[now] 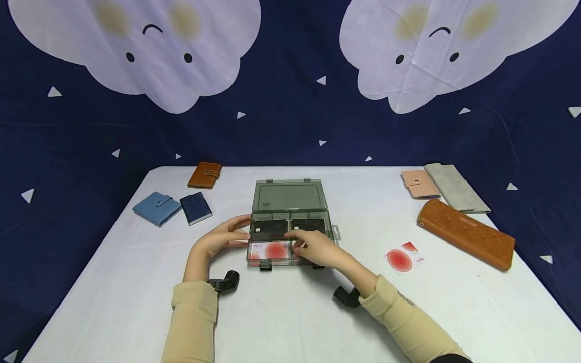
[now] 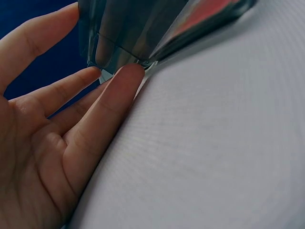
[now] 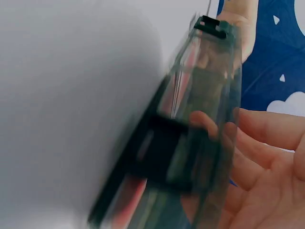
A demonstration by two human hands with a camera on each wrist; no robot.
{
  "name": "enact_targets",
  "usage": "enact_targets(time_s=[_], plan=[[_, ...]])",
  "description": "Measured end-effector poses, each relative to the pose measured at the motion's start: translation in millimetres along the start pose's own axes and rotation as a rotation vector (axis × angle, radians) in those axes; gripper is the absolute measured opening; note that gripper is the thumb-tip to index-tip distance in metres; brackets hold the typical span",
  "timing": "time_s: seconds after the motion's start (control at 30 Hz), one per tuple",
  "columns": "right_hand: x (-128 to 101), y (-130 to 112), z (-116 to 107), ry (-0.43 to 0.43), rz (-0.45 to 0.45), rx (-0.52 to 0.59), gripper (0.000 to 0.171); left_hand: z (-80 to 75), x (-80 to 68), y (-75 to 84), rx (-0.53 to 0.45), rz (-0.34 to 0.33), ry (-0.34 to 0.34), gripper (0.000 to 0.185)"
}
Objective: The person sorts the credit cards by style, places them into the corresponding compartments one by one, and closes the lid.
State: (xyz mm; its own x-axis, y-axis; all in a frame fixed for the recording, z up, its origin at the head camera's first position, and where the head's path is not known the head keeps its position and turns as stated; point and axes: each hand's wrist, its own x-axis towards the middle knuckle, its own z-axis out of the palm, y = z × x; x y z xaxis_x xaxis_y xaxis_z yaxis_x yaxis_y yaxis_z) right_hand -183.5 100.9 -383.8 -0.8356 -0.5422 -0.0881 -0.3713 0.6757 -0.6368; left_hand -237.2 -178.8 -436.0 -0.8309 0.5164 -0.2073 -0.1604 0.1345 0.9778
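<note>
A smoky clear plastic case [image 1: 289, 224] sits mid-frame on the white table [image 1: 290, 312], long axis left to right, lid tipped up toward the backdrop. The left hand [image 1: 222, 238] steadies its left end with straight fingers [image 2: 107, 102] — the right hand [image 1: 317, 248] rests relaxed fingers over the front compartments.

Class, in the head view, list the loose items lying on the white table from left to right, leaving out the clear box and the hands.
Blue snap wallet → navy notebook → tan leather wallet → red-circle card → pink wallet → grey felt pouch → brown woven leather case.
</note>
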Motion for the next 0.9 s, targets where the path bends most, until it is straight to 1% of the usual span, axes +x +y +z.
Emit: enact_targets(time_s=[0.17,0.33,0.47,0.57,0.63,0.8,0.9], plan=[[-14,14,-16,0.102,0.026,0.029,0.034,-0.3,0.2,0.1,0.004,-0.004,0.006,0.075],[-36,34,-35,0.213,0.069,0.039,0.030,-0.3,1.2,-1.9,0.000,-0.003,0.001,0.075],[-57,54,-47,0.261,0.106,0.013,0.030,0.3,1.6,-1.5,-0.005,-0.005,0.001,0.075],[-73,69,-54,0.248,0.146,-0.028,0.036,0.7,1.6,-1.3,-0.005,-0.008,0.007,0.074],[-84,78,-58,0.237,0.189,-0.078,0.042,0.7,1.6,-1.6,-0.004,-0.011,0.011,0.075],[-108,96,-65,0.205,0.341,-0.235,0.057,0.2,1.9,-2.3,0.002,-0.016,0.013,0.075],[-118,105,-69,0.168,0.433,-0.291,0.065,0.6,1.8,-1.5,0.002,-0.018,0.015,0.075]])
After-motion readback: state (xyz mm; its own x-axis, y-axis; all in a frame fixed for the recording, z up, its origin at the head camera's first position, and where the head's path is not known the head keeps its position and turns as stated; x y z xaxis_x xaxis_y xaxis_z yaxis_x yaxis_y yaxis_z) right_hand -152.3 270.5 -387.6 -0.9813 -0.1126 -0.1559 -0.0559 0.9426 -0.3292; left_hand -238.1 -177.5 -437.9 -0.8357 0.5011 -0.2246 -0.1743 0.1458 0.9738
